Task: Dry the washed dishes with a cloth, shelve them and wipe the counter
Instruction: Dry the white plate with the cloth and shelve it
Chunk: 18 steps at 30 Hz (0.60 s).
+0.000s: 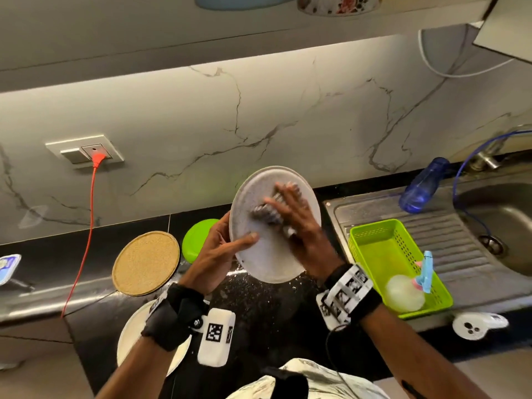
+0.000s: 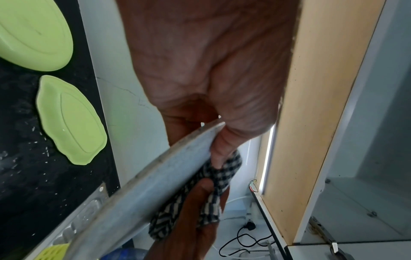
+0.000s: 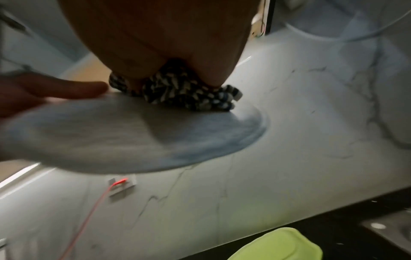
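Note:
A white speckled plate [image 1: 270, 254] is held tilted above the black counter [image 1: 259, 306]. My left hand [image 1: 227, 246] grips its left rim, thumb on the face and fingers behind. My right hand [image 1: 293, 214] lies flat on the plate with straight, spread fingers and presses a bunched black-and-white checked cloth [image 1: 264, 213] against it. The left wrist view shows the plate's rim [image 2: 155, 184] edge-on with the cloth [image 2: 224, 172] beside my left thumb [image 2: 220, 151]. In the right wrist view the cloth [image 3: 182, 91] sits under my palm on the plate [image 3: 111, 137].
Water drops spot the counter below the plate. A green plate [image 1: 198, 240], a cork mat [image 1: 145, 263] and a white plate [image 1: 129, 335] lie to the left. On the right are a green basket [image 1: 371, 254], a blue bottle [image 1: 423, 185] and the sink [image 1: 503, 220]. An orange cable [image 1: 86, 226] hangs from a socket.

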{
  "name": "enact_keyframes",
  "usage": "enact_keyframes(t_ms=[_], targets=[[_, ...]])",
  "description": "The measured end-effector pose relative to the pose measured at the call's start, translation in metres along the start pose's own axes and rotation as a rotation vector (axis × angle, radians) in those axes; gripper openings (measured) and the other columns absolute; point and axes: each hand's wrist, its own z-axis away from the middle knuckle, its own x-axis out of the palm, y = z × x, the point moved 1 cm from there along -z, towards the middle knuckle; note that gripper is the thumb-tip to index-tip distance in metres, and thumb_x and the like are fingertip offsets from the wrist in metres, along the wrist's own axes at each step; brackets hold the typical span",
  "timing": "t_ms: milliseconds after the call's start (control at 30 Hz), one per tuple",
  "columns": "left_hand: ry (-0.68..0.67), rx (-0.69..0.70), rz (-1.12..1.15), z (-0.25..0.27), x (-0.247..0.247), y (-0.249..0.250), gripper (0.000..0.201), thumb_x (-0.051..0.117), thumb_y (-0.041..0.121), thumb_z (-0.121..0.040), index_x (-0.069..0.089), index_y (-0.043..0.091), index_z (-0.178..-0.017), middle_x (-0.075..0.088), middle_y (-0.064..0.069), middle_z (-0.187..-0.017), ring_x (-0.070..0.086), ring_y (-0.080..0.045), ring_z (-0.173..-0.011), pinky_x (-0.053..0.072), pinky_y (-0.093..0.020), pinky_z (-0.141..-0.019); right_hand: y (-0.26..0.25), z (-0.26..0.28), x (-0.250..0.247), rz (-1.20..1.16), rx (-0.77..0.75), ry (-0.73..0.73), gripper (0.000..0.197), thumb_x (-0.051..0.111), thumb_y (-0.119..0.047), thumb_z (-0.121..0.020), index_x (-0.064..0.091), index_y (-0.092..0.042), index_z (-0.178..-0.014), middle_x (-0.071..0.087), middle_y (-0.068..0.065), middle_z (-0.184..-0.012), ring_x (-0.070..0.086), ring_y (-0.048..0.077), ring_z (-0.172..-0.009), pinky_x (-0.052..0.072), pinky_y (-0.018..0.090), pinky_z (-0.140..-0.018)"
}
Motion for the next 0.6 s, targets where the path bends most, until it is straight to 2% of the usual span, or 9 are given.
enact_keyframes(t_ms=[67,133,200,267,333,400,500,567,600], targets=[[-0.012,-0.021,-0.029,0.001,-0.001,-0.001,0.054,0.063,-0.001,-0.093,0.049,0.013,-0.143,0.069,0.002,-0.122,0.068,-0.019,-0.113,0.06,-0.034,-0.079,0.023,-0.006,-0.018,-0.04,0.155,0.114,0.077,0.048,0.009,-0.086,0.041,-0.022,-0.156,0.019,0.0,-0.171,0.005,0.021,-0.16,0.013,0.061,-0.126],[-0.007,-0.032,-0.034,0.003,0.001,-0.004,0.054,0.064,0.004,-0.088,0.051,0.017,-0.14,0.07,0.008,-0.118,0.068,-0.014,-0.111,0.06,-0.032,-0.08,0.034,-0.01,-0.025,-0.067,0.257,0.181,0.077,0.047,0.003,-0.087,0.04,-0.028,-0.157,0.019,-0.003,-0.171,0.006,0.02,-0.16,0.018,0.063,-0.124],[0.001,-0.034,-0.027,0.002,0.002,-0.006,0.052,0.064,0.006,-0.089,0.052,0.017,-0.138,0.071,0.009,-0.116,0.068,-0.014,-0.11,0.06,-0.031,-0.08,0.025,-0.009,-0.017,-0.014,0.249,0.184,0.077,0.049,0.004,-0.088,0.038,-0.026,-0.158,0.019,-0.002,-0.171,0.006,0.022,-0.16,0.016,0.064,-0.124],[-0.011,-0.039,-0.013,0.0,0.004,-0.008,0.048,0.063,0.007,-0.095,0.051,0.013,-0.14,0.07,0.001,-0.122,0.068,-0.019,-0.112,0.059,-0.032,-0.081,0.006,-0.003,-0.001,0.035,0.16,0.115,0.076,0.051,0.006,-0.09,0.035,-0.021,-0.159,0.015,0.001,-0.172,0.001,0.022,-0.16,0.01,0.064,-0.125],[-0.008,-0.021,0.003,-0.002,0.003,-0.009,0.046,0.06,0.02,-0.097,0.051,0.011,-0.141,0.068,-0.007,-0.13,0.066,-0.023,-0.117,0.058,-0.033,-0.085,-0.011,0.005,0.009,0.017,0.045,-0.012,0.072,0.051,0.0,-0.093,0.033,-0.019,-0.159,0.01,0.002,-0.172,-0.002,0.022,-0.16,0.005,0.061,-0.127],[0.032,0.005,-0.027,-0.003,0.005,-0.007,0.051,0.064,0.044,-0.093,0.057,0.016,-0.135,0.068,-0.004,-0.129,0.065,-0.022,-0.119,0.057,-0.033,-0.089,-0.008,0.005,0.004,0.007,0.006,-0.028,0.067,0.051,-0.001,-0.095,0.037,-0.019,-0.158,0.007,0.003,-0.173,-0.002,0.022,-0.16,0.006,0.059,-0.127],[0.068,0.033,-0.115,-0.004,0.008,-0.009,0.06,0.064,0.068,-0.082,0.066,0.026,-0.125,0.071,0.006,-0.121,0.066,-0.015,-0.113,0.058,-0.034,-0.091,0.015,-0.008,-0.016,-0.026,0.171,0.118,0.07,0.051,0.0,-0.092,0.039,-0.024,-0.157,0.008,0.001,-0.173,0.001,0.023,-0.16,0.013,0.065,-0.124],[0.08,0.042,-0.128,-0.004,0.012,-0.011,0.058,0.061,0.075,-0.081,0.07,0.033,-0.119,0.071,0.008,-0.118,0.066,-0.013,-0.112,0.058,-0.033,-0.089,0.023,-0.016,-0.019,-0.039,0.251,0.164,0.065,0.051,-0.009,-0.097,0.038,-0.027,-0.158,0.013,0.0,-0.172,0.003,0.025,-0.16,0.016,0.068,-0.123],[0.091,0.045,-0.109,-0.005,0.014,-0.012,0.058,0.057,0.073,-0.084,0.07,0.031,-0.121,0.071,0.005,-0.12,0.066,-0.017,-0.113,0.058,-0.034,-0.089,0.021,-0.016,-0.015,-0.019,0.25,0.155,0.064,0.052,-0.01,-0.099,0.036,-0.028,-0.158,0.015,0.0,-0.172,0.003,0.026,-0.16,0.016,0.067,-0.123]])
